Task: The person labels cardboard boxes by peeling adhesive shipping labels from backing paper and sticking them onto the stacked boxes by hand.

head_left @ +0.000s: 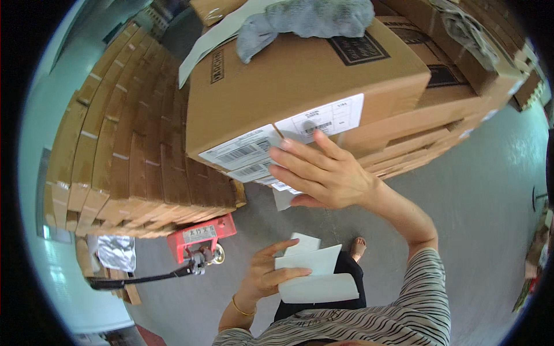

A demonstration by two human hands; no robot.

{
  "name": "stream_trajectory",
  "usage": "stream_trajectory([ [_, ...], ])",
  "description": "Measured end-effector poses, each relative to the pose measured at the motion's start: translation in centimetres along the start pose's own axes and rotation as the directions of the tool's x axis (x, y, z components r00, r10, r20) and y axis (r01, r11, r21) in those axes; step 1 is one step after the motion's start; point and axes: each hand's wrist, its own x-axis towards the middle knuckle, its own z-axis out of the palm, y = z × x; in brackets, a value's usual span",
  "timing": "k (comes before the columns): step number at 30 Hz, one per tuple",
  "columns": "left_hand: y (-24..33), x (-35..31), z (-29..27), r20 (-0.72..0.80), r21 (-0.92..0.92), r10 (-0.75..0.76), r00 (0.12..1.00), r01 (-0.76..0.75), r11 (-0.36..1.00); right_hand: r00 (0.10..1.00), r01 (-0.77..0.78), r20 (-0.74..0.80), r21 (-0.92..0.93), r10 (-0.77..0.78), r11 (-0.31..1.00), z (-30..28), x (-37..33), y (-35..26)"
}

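The right hand is raised with its fingers spread flat and nearly straight, gripping nothing; the fingertips press on the lower corner of the top cardboard box, right where two white shipping labels sit side by side on its front face; one label lies just above the fingertips, the other just to their left, and a further label peeks out beneath the fingers on the box under it; whether a fingertip pins a label edge or only rests on it cannot be told; the thumb is tucked below the palm, away from the box

The left hand is held low, near the person's striped top; its fingers are loosely curled around a small sheaf of white label sheets, the thumb on the near side and the index finger lying across the front sheet; the sheets fan out to the right of those fingers, one corner sticking up above them; a thin gold bangle circles the wrist below

Above the right hand's fingertips a grey cloth is draped over the top of the box; to the right of them the stack of boxes runs on; far left of both hands stands a tall wall of flattened cartons, with a red pallet jack on the grey floor just left of the left hand's fingers
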Motion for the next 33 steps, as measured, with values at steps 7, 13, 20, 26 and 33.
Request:
stream_trajectory([
  [7,1.6,1.6,3.1,-0.071,0.049,0.037,0.997,-0.034,0.998,0.998,0.06,0.002,-0.392,-0.064,0.918,1.1,6.2,1.1],
  [13,2.3,1.8,4.3,-0.172,0.033,-0.04,0.984,0.047,0.998,0.979,-0.189,-0.155,-0.448,0.132,0.874,-1.2,-3.4,7.9],
  [20,1.3,0.0,3.1,-0.21,-0.111,-0.016,0.978,-0.007,0.994,0.989,-0.075,0.001,0.872,0.151,0.483,-1.8,-0.5,1.9],
  [26,-1.5,-1.7,-0.6,-0.112,0.019,-0.119,0.986,0.122,0.992,0.829,-0.273,0.279,0.958,0.484,-0.084,1.2,2.2,-0.6],
  [33,-6.0,-2.0,-0.1,-0.227,-0.213,-0.293,0.929,0.246,0.946,0.946,-0.292,0.13,0.737,0.297,0.609,-1.6,-1.0,-3.7],
])
